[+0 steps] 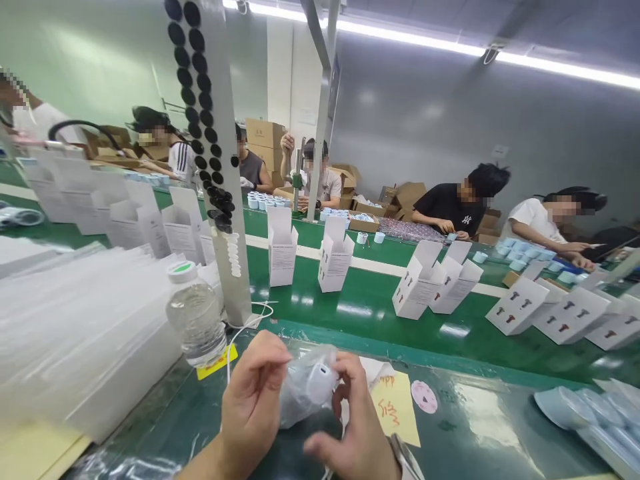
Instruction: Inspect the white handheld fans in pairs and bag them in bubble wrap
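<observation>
Green belt [360, 331] across the middle, lined with upright containers; dark green table [440, 460] in front. Cardboard boxes [261, 133] stacked at the back; contents hidden. Left: tall pile of clear plastic bags [85, 320]; cannot tell whether a box holds it. Small white boxes [283, 261] along the belt, flaps up, tops open; insides not visible from here. Far side: shallow cardboard tray [364, 227] with light-blue tubs in it, more tubs [267, 201] in rows nearby. Bottle [197, 321], by the post, with clear liquid, lid on, green mark on the lid. Lower right, light-blue pieces [565, 408] grouped on the table.

Small clear bag [295, 403] between the two hands, above the table. Inside it, a rounded white device [319, 385], small dark slot facing up. Left hand [255, 397] pinches the bag's edge, thumb to finger. Right hand [357, 417]: curled fingers touch the bag's other side, thumb spread away; cannot tell whether they grip.
</observation>
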The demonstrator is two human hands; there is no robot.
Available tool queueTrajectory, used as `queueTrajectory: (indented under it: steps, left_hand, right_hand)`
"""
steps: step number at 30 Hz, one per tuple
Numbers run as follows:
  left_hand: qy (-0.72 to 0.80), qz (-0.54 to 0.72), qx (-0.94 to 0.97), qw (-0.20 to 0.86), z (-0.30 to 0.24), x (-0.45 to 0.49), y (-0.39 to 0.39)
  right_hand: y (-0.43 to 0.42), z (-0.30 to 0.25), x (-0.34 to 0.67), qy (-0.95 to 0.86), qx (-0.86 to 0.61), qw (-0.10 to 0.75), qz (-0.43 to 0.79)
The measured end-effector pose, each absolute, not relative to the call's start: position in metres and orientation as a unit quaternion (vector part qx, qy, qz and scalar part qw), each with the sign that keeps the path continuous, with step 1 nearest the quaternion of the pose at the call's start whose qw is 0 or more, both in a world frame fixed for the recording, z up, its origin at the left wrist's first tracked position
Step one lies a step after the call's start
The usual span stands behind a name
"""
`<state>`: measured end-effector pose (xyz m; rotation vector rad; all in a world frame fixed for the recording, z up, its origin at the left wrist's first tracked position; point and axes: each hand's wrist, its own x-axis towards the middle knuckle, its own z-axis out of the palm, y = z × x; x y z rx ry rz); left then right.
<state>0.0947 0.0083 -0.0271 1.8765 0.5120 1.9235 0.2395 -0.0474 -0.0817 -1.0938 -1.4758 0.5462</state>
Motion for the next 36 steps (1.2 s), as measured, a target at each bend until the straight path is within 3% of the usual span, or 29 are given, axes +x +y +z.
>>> queueTrajectory:
  steps: [6,11,13,15,19,28,36]
  left_hand:
    - [0.053,0.582,0.804,0.112,-0.037,0.099,-0.012]
    - [0.022,0.575,0.815,0.074,-0.064,0.124,-0.009]
    - [0.063,0.589,0.802,0.07,-0.068,0.129,-0.004]
    - [0.14,0.57,0.802,0.108,-0.066,0.129,0.0]
    - [0.252,0.47,0.822,0.201,-0.064,0.126,0.003]
    - [0.298,0.373,0.839,0.261,-0.078,0.131,0.01]
    - [0.305,0.291,0.853,0.307,-0.074,0.132,0.008]
  right_hand:
    - [-0.042,-0.089,0.234,-0.64,-0.537,0.493,0.243]
    - [-0.029,-0.048,0.274,-0.638,-0.544,0.493,0.233]
    - [-0.011,-0.02,0.3,-0.597,-0.582,0.528,0.161]
    - [0.018,0.008,0.327,-0.56,-0.611,0.559,0.01]
    - [0.084,0.04,0.367,-0.569,-0.595,0.541,-0.17]
    - [0.134,0.023,0.369,-0.606,-0.61,0.477,-0.181]
    - [0.147,0.042,0.384,-0.599,-0.727,0.311,-0.127]
